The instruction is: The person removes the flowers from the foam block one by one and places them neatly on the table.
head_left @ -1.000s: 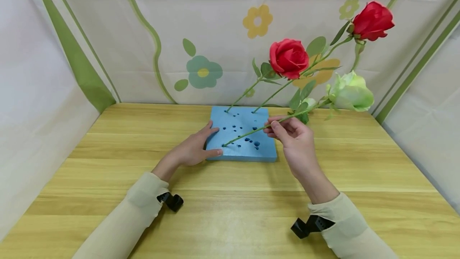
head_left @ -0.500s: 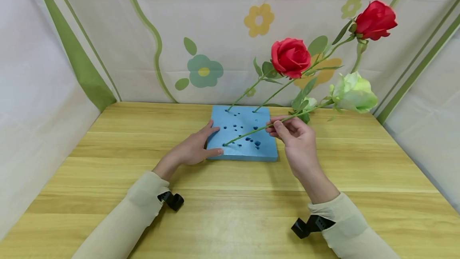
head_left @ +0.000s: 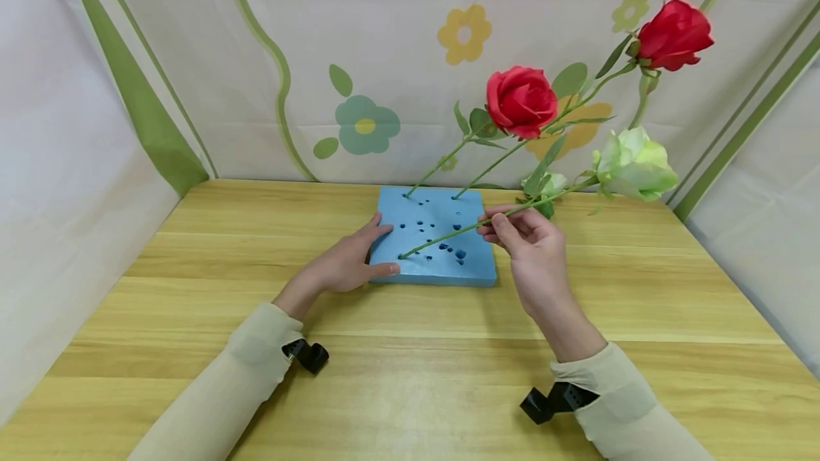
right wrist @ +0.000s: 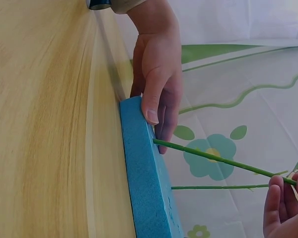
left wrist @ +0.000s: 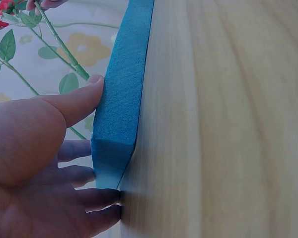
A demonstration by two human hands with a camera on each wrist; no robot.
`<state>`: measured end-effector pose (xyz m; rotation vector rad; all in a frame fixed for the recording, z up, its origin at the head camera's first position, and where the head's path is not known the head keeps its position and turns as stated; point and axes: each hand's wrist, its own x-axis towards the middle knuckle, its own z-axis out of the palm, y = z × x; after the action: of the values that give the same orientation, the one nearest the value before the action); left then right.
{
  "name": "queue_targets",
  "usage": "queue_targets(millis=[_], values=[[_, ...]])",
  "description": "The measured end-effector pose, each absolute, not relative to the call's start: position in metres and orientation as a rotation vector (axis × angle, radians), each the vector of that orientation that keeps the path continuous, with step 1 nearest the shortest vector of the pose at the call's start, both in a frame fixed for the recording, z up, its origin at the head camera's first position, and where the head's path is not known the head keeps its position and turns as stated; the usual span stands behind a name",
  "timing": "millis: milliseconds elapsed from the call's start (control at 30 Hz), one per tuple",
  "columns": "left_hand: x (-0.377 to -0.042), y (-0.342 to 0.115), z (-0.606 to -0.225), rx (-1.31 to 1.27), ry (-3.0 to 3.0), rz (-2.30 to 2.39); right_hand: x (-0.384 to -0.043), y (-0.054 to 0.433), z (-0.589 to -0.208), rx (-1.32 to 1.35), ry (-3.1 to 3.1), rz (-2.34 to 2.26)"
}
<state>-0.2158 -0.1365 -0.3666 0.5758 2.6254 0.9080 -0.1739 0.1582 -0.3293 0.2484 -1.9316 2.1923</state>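
Note:
My right hand [head_left: 534, 251] pinches the green stem of a pale green-white rose [head_left: 634, 164] between thumb and fingers, partway up. The stem's lower end stands in a hole near the front left of a blue foam block [head_left: 442, 272], slanting up to the right. My left hand [head_left: 342, 262] rests at the block's left side, thumb and a fingertip over the top edge. In the left wrist view, its other fingers [left wrist: 102, 198] reach down along the block's side. Two red roses, one nearer [head_left: 522, 102] and one higher [head_left: 675, 34], stand slanted in holes at the block's back.
The block lies on a wooden table [head_left: 397, 390], near its back edge. Behind it hangs a white cloth [head_left: 384, 27] printed with flowers and green bands. Several other holes dot the foam. Black wrist cameras [head_left: 544, 404] sit on both sleeves.
Both hands keep their places on the stem and the block. The leaves and small bud of the green-white rose have turned slightly; the head view has shifted a little.

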Motion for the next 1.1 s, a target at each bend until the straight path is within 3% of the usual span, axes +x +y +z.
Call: queue_targets(millis=[1100], values=[[-0.215,-0.134,-0.363,0.558,2.621,0.89,-0.177,0.183,-0.312,0.094,-1.713,2.252]])
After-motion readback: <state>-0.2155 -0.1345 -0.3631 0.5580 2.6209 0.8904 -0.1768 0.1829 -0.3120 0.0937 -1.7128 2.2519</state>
